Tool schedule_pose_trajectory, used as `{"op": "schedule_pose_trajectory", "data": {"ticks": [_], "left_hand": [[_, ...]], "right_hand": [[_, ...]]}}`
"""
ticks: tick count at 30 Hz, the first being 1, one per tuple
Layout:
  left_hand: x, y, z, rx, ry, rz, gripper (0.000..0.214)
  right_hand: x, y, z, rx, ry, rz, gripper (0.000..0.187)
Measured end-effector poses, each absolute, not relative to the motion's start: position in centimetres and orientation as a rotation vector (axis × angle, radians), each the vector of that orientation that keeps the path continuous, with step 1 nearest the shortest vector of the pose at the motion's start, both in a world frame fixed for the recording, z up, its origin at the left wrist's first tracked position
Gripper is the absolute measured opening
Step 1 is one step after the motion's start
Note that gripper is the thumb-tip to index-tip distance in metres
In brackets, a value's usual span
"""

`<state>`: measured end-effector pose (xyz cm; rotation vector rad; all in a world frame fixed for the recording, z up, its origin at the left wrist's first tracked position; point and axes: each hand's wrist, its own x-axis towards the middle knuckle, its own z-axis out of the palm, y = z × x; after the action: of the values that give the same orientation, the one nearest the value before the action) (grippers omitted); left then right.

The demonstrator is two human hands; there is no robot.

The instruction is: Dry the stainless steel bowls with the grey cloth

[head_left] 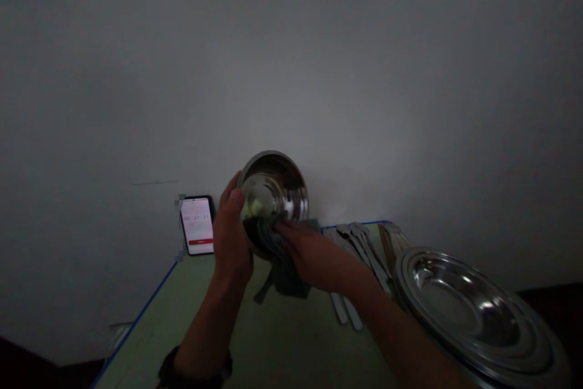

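Note:
A shiny steel bowl (291, 179) is held up above the table, tilted so that its inside faces me. My left hand (230, 237) grips its left side, thumb over the rim. In my right hand (310, 249) is a dark grey-green cloth (291, 277), pressed against the lower inner wall of the bowl. Part of the cloth hangs below the rim. The fingertips of my right hand lie partly in the bowl's shadow.
A phone (197, 225) with a lit screen leans against the wall at the table's (182, 316) back left. Several spoons and forks (364, 249) lie behind my right forearm. Stacked steel plates (455, 304) stand at the right. The grey wall (291, 73) rises directly behind.

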<state>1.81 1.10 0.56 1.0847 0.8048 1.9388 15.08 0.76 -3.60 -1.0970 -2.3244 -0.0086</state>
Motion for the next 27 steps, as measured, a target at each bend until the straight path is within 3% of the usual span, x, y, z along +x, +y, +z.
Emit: {"op": "schedule_pose_trajectory", "data": {"ticks": [6, 11, 16, 20, 27], "left_hand": [[3.5, 1.0, -0.4, 1.087, 0.620, 1.699, 0.036], [4.6, 0.7, -1.1, 1.038, 0.577, 1.472, 0.043], [4.8, 0.6, -1.8, 0.913, 0.560, 1.266, 0.043], [4.3, 0.8, -1.6, 0.867, 0.659, 1.321, 0.037], [3.1, 1.2, -0.4, 0.705, 0.807, 1.595, 0.033]], "right_hand": [[16.9, 2.6, -5.3, -1.485, -2.138, -0.308, 0.055], [17.8, 3.1, -4.6, -1.455, -2.016, -0.361, 0.058], [15.9, 2.2, -4.3, -1.225, -1.954, -0.083, 0.068], [14.4, 0.7, -3.6, -1.060, -2.065, 0.202, 0.071], [14.3, -1.3, -1.6, -0.757, -2.323, 0.481, 0.053]]}}
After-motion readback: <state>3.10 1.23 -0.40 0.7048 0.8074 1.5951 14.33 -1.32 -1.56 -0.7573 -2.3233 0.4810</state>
